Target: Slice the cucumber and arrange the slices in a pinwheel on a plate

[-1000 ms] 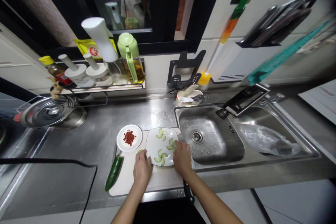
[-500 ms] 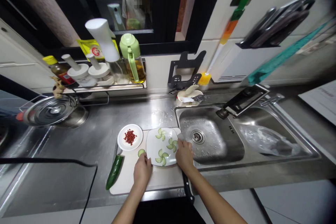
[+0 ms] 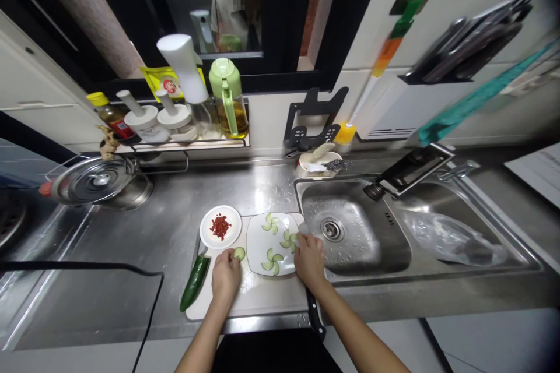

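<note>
A white square plate [image 3: 255,245] lies on a pale cutting board [image 3: 262,297], bearing pinwheels of thin cucumber pieces [image 3: 272,260]. My right hand [image 3: 310,259] is closed at the plate's right rim, its fingertips by the right-hand pinwheel. Left of the plate, my left hand [image 3: 226,277] has curled fingers, their tips at the left edge of a round cucumber slice [image 3: 238,253]; the thumb's contact is partly hidden. A dark green cucumber piece [image 3: 195,283] rests at the board's left edge. Behind it sits a round white dish [image 3: 205,238] of small red bits [image 3: 220,227].
A black-handled knife [image 3: 315,312] lies at the board's right edge, partly beneath my right forearm. The steel sink [image 3: 345,221] is beside it. Behind stand a rack [image 3: 192,148] of bottles and jars and a sponge holder [image 3: 317,169]. A lidded pot [image 3: 102,183] stands at left.
My left hand has shifted left, from in front of the round slice to its left side. My right hand stays at the plate's rim. The view has moved slightly.
</note>
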Demonstrator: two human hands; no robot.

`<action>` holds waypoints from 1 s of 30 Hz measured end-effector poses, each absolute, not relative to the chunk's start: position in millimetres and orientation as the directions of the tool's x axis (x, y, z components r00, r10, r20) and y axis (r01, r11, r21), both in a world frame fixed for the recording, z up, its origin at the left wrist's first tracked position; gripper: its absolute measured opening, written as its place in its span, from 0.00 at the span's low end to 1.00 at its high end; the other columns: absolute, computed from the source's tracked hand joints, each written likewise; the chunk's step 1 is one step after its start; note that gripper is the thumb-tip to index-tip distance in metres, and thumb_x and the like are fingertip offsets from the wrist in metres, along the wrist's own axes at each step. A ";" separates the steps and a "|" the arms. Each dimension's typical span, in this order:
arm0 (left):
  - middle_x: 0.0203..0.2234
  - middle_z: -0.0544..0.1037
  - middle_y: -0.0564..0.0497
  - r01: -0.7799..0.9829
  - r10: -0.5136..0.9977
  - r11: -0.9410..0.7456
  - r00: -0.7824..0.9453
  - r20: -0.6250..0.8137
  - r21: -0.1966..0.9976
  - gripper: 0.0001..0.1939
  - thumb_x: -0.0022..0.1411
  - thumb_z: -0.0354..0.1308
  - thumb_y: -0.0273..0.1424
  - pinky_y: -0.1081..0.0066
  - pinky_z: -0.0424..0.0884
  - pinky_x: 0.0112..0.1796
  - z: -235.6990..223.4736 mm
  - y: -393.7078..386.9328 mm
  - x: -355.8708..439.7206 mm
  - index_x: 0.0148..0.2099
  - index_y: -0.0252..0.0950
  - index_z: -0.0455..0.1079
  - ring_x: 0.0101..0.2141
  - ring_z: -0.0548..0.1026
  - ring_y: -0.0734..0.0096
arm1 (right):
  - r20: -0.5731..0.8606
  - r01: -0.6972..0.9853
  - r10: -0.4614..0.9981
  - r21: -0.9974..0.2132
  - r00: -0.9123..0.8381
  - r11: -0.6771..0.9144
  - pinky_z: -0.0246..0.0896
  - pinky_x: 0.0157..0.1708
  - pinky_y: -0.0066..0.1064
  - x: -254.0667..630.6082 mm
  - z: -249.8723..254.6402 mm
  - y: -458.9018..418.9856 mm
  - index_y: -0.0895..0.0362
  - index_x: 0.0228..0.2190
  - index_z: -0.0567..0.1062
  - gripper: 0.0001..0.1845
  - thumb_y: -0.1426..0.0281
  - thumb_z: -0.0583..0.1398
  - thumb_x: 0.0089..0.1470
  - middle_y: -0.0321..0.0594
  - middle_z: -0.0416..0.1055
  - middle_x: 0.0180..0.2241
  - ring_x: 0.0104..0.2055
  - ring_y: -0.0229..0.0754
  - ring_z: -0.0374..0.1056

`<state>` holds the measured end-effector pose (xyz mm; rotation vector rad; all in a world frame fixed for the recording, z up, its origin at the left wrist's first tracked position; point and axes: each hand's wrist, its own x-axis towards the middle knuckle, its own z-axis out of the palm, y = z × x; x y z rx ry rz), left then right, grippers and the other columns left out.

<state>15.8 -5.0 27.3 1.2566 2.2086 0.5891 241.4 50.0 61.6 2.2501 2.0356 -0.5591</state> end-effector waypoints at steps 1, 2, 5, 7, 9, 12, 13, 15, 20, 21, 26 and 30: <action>0.36 0.75 0.43 0.647 0.875 0.472 -0.427 -0.228 0.599 0.14 0.57 0.50 0.32 0.66 0.65 0.42 25.6 -3.8 13.3 0.43 0.33 0.70 0.39 0.73 0.60 | -0.296 0.971 0.953 -0.206 0.058 -0.123 0.53 0.42 0.38 240.6 61.5 48.5 0.54 0.54 0.65 0.24 0.75 0.51 0.55 0.49 0.61 0.52 0.53 0.52 0.51; 0.36 0.75 0.43 0.648 0.876 0.470 -0.423 -0.230 0.599 0.14 0.57 0.50 0.32 0.66 0.65 0.42 24.1 -2.7 11.5 0.43 0.33 0.70 0.39 0.73 0.60 | -0.292 0.970 0.955 -0.214 0.051 -0.117 0.53 0.42 0.38 239.7 61.3 47.0 0.54 0.54 0.65 0.24 0.74 0.51 0.55 0.48 0.61 0.52 0.53 0.52 0.51; 0.35 0.76 0.44 0.647 0.878 0.471 -0.411 -0.246 0.600 0.13 0.56 0.51 0.31 0.67 0.65 0.42 20.9 -0.4 8.5 0.42 0.34 0.71 0.39 0.73 0.61 | -0.273 0.966 0.961 -0.238 0.031 -0.098 0.53 0.42 0.38 237.1 61.1 43.2 0.53 0.53 0.65 0.23 0.74 0.52 0.55 0.48 0.61 0.51 0.53 0.52 0.51; 0.35 0.76 0.44 0.646 0.873 0.482 -0.411 -0.262 0.592 0.13 0.55 0.52 0.30 0.67 0.65 0.41 20.0 1.3 7.3 0.41 0.34 0.71 0.38 0.73 0.61 | -0.259 0.964 0.966 -0.252 0.018 -0.086 0.53 0.42 0.39 235.4 61.5 41.2 0.53 0.53 0.65 0.23 0.74 0.52 0.54 0.48 0.62 0.51 0.53 0.52 0.51; 0.35 0.76 0.45 0.643 0.864 0.500 -0.416 -0.284 0.580 0.12 0.54 0.52 0.30 0.68 0.64 0.40 19.7 3.5 5.9 0.40 0.34 0.71 0.38 0.73 0.62 | -0.245 0.962 0.970 -0.264 0.009 -0.076 0.53 0.43 0.39 233.4 62.3 39.4 0.54 0.52 0.66 0.23 0.74 0.52 0.54 0.47 0.62 0.51 0.53 0.52 0.51; 0.33 0.76 0.45 0.639 0.851 0.525 -0.420 -0.317 0.562 0.11 0.52 0.54 0.30 0.69 0.64 0.38 19.5 7.0 3.8 0.38 0.34 0.71 0.36 0.73 0.62 | -0.226 0.957 0.974 -0.283 -0.006 -0.060 0.52 0.44 0.38 229.7 64.2 36.5 0.55 0.51 0.68 0.22 0.73 0.52 0.54 0.47 0.62 0.51 0.53 0.51 0.51; 0.32 0.76 0.46 0.640 0.850 0.527 -0.417 -0.323 0.560 0.10 0.52 0.54 0.30 0.69 0.64 0.38 19.3 7.9 3.4 0.37 0.34 0.71 0.35 0.73 0.63 | -0.223 0.956 0.975 -0.289 -0.012 -0.054 0.52 0.44 0.38 228.4 64.9 35.5 0.55 0.51 0.68 0.22 0.73 0.52 0.54 0.47 0.63 0.51 0.53 0.51 0.51; 0.31 0.76 0.47 0.643 0.854 0.519 -0.405 -0.325 0.563 0.08 0.52 0.54 0.30 0.70 0.64 0.37 18.8 9.1 3.2 0.35 0.34 0.71 0.34 0.73 0.64 | -0.223 0.953 0.974 -0.300 -0.030 -0.039 0.51 0.45 0.38 225.6 65.8 33.3 0.55 0.51 0.68 0.22 0.73 0.52 0.54 0.47 0.62 0.52 0.53 0.51 0.51; 0.32 0.76 0.47 0.653 0.863 0.504 -0.410 -0.295 0.565 0.09 0.51 0.53 0.30 0.70 0.63 0.38 18.0 9.0 4.6 0.35 0.35 0.70 0.35 0.73 0.64 | -0.265 0.951 0.962 -0.307 -0.061 -0.024 0.52 0.45 0.39 218.3 66.0 28.1 0.54 0.52 0.67 0.23 0.73 0.52 0.54 0.47 0.62 0.53 0.54 0.52 0.50; 0.32 0.76 0.46 0.655 0.864 0.501 -0.411 -0.289 0.565 0.09 0.51 0.54 0.30 0.70 0.63 0.39 18.0 8.9 4.6 0.36 0.35 0.71 0.36 0.73 0.64 | -0.271 0.952 0.960 -0.306 -0.066 -0.021 0.52 0.45 0.39 216.8 66.0 27.4 0.54 0.52 0.67 0.23 0.73 0.52 0.55 0.47 0.62 0.53 0.55 0.52 0.50; 0.33 0.76 0.46 0.648 0.861 0.507 -0.407 -0.304 0.569 0.10 0.51 0.54 0.31 0.70 0.63 0.38 18.7 9.9 3.4 0.36 0.35 0.71 0.36 0.73 0.64 | -0.283 0.951 0.954 -0.308 -0.100 0.008 0.52 0.45 0.39 211.4 67.7 25.7 0.55 0.52 0.68 0.22 0.72 0.51 0.56 0.47 0.62 0.53 0.54 0.51 0.51; 0.29 0.76 0.48 0.635 0.863 0.504 -0.401 -0.307 0.585 0.06 0.50 0.54 0.31 0.70 0.63 0.36 20.1 10.5 3.4 0.31 0.35 0.70 0.32 0.72 0.65 | -0.269 0.943 0.954 -0.331 -0.129 0.034 0.52 0.46 0.39 209.7 68.0 24.8 0.55 0.52 0.68 0.22 0.72 0.52 0.55 0.48 0.62 0.53 0.54 0.51 0.51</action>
